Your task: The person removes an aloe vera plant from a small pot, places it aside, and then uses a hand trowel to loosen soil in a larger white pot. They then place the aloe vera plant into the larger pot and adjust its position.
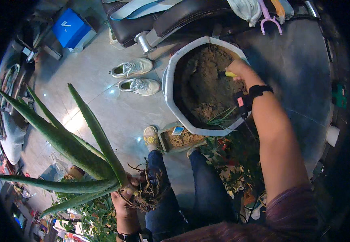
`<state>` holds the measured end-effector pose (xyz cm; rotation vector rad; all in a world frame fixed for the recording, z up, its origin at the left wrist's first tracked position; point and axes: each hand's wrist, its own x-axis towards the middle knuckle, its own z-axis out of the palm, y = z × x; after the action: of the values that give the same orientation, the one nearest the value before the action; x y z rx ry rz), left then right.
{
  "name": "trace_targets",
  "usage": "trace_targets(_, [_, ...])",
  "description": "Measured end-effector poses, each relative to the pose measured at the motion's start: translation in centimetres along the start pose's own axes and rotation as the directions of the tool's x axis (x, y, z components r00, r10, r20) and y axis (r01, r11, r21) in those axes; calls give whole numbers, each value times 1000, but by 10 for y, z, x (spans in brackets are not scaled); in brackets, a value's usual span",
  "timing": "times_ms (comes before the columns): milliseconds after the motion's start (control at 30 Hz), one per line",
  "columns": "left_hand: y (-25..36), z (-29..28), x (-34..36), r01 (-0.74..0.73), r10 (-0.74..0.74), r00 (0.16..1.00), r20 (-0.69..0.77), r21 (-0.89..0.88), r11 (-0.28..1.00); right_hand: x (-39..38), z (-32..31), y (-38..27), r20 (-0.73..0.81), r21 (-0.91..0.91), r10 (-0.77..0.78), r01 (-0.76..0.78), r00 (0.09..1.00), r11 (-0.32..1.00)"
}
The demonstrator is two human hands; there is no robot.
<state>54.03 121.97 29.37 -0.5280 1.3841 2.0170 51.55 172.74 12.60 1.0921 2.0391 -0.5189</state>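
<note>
An aloe plant (78, 153) with long green leaves is held by its base in my left hand (125, 197), fingers closed round it just above the bare roots (148, 189). My right hand (239, 69) reaches into a large white octagonal pot (171, 92) and grips a tool by its yellow handle (230, 74); the tool's working end is hidden. Brown soil (209, 80) fills the pot, with a hollow toward its left. A tuft of thin green blades (221, 117) lies at the pot's near side.
A rectangular planter (167, 141) with soil stands between my feet, against the pot. White sneakers (138, 76) sit on the grey floor. Beyond the pot is a dark padded bench (175, 24); a blue box (72, 30) is at the far left. Leafy plants (239, 169) crowd the near right.
</note>
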Motion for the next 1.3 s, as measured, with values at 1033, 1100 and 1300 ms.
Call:
trace_targets(1033, [-27,14,-6,98,-121,979,166,142,985,-49,45,-7,-290,-52,-73,61,954,997])
trace_targets(1100, [-30,18,-8,108,-117,990,80,111,988,-55,66,-1,-279,-85,-152,133,948,987])
trace_targets(1300, [-22,38,-14,107,-107,989,98,1,994,-125,100,24,-205,-365,-467,376,860,852])
